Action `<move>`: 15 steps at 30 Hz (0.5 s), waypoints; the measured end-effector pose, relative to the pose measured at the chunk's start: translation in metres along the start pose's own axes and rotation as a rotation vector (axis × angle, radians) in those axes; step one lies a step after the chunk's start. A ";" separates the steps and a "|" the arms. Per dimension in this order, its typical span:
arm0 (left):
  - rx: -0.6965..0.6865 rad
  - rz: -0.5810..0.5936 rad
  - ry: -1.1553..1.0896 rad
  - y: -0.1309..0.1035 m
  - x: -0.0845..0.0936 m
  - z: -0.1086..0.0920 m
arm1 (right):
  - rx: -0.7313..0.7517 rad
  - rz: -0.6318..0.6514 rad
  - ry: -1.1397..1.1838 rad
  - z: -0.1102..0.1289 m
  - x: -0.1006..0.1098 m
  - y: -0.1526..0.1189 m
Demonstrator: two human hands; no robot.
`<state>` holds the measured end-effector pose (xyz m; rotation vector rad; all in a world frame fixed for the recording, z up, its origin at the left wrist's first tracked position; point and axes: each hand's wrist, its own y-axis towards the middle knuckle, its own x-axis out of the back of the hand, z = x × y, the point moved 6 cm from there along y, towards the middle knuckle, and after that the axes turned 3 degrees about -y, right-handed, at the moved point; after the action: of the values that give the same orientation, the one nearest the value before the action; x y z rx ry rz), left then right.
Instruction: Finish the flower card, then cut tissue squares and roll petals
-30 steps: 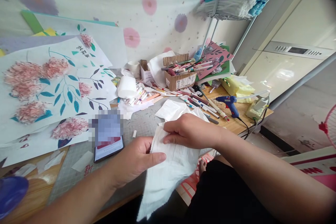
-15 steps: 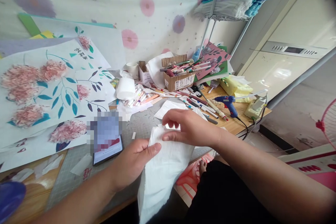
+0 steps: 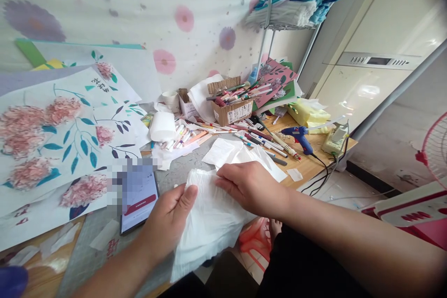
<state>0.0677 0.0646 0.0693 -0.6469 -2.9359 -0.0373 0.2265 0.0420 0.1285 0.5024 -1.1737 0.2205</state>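
Note:
Both hands hold a sheet of white tissue paper point(image 3: 206, 223) over the front edge of the table. My left hand point(image 3: 167, 223) grips its left side, thumb pressed on the top corner. My right hand point(image 3: 249, 186) pinches the upper right part, fingers curled over the sheet. The lower end of the tissue hangs down past the table edge toward my lap. More white tissue sheets point(image 3: 237, 153) lie on the grey cutting mat point(image 3: 188, 167) just behind my right hand.
A phone point(image 3: 139, 200) lies left of my left hand. Paper flower artworks point(image 3: 59, 135) cover the left. Behind are a tissue roll point(image 3: 162, 126), scattered markers, a cardboard pen box point(image 3: 232, 109), a blue glue gun point(image 3: 296, 134) and a power strip point(image 3: 333, 137). A wire rack stands right.
The tissue has been lifted and spread wider between my hands; my left thumb has shifted to its top corner. The view has tilted slightly down and left.

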 end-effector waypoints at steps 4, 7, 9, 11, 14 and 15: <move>-0.015 0.079 -0.090 -0.001 -0.005 -0.004 | 0.061 -0.061 -0.114 0.005 0.001 0.000; -0.013 0.046 -0.049 0.000 -0.005 -0.006 | 0.079 -0.117 -0.145 0.006 0.003 -0.002; 0.013 0.060 -0.031 0.001 -0.005 -0.007 | 0.070 -0.146 -0.147 0.005 0.003 -0.003; 0.053 0.122 0.000 0.000 -0.008 -0.008 | 0.051 -0.167 -0.148 0.003 0.005 -0.003; 0.107 0.228 0.079 -0.001 -0.011 -0.008 | 0.024 -0.153 -0.147 -0.001 0.007 -0.003; 0.112 0.247 0.113 -0.001 -0.012 -0.008 | 0.023 -0.134 -0.142 -0.002 0.008 -0.003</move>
<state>0.0786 0.0580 0.0755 -0.9496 -2.7071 0.1114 0.2322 0.0397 0.1347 0.6224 -1.2716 0.0843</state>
